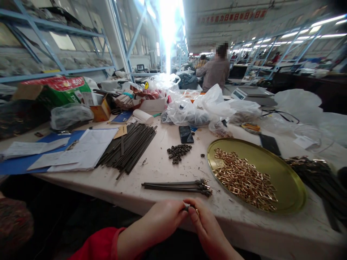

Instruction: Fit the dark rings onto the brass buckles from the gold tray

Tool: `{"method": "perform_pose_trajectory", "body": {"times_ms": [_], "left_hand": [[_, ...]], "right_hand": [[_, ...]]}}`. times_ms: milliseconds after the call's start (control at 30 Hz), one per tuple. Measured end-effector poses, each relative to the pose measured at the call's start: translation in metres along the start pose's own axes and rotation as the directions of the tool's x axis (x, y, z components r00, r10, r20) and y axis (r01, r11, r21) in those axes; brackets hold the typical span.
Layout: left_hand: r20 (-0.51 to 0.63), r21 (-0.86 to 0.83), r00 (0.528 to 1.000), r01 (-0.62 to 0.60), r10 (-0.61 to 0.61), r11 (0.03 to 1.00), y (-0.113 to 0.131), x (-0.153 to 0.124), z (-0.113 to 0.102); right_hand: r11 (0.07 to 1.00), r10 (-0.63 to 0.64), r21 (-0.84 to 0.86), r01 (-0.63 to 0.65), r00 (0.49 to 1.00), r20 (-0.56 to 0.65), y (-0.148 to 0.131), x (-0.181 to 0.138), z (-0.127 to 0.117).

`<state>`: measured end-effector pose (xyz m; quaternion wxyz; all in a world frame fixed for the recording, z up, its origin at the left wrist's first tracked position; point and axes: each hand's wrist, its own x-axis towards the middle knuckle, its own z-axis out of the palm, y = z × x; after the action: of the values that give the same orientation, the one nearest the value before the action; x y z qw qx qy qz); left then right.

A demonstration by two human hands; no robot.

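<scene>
At the front edge of the table my left hand (169, 216) and my right hand (204, 221) meet, fingertips pinched together. Between them shows the end of a dark strap (186, 208), with a glint of gold at my right fingers; most of it is hidden. Just beyond lies a small bundle of dark straps (173, 186) with metal buckles at its right end. Gold-coloured rectangular buckles (244, 178) are heaped on a round golden tray (287, 184) to the right. Small dark loops (179, 152) form a pile farther back. Many loose dark straps (132, 146) lie to the left.
Papers (92, 148) rest on a blue folder at the left. A phone (186, 134) lies behind the loops. Plastic bags (195, 108), boxes and a scale (253, 95) crowd the back. More buckled straps (320, 180) lie at the far right. A person (215, 72) is farther off.
</scene>
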<state>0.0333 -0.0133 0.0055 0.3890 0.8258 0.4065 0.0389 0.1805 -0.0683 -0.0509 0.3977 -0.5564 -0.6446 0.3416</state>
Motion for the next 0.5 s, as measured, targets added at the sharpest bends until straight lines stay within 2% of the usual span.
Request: {"method": "perform_pose_trajectory", "body": {"times_ms": [100, 200, 333, 400, 500], "left_hand": [[-0.118, 0.158, 0.993, 0.020, -0.001, 0.987, -0.017, 0.024, -0.009], [-0.285, 0.293, 0.953, -0.016, 0.103, 0.956, -0.035, 0.051, -0.005], [-0.274, 0.387, 0.945, -0.061, 0.178, 0.920, -0.055, 0.080, 0.003], [-0.301, 0.434, 0.943, 0.004, 0.141, 0.901, -0.068, 0.087, -0.011], [-0.443, 0.478, 0.896, 0.252, -0.017, 0.841, -0.098, 0.095, -0.060]], "right_hand": [[0.971, -0.013, -0.239, 0.001, 0.999, -0.047, 0.009, 0.023, -0.014], [0.845, -0.086, -0.534, 0.009, 0.989, -0.119, 0.028, 0.048, -0.028], [0.647, -0.312, -0.744, 0.164, 0.948, -0.062, 0.068, 0.071, -0.029], [0.550, -0.429, -0.795, 0.257, 0.903, -0.005, 0.089, 0.075, -0.026], [0.399, -0.552, -0.848, 0.348, 0.830, 0.080, 0.115, 0.076, -0.027]]}}
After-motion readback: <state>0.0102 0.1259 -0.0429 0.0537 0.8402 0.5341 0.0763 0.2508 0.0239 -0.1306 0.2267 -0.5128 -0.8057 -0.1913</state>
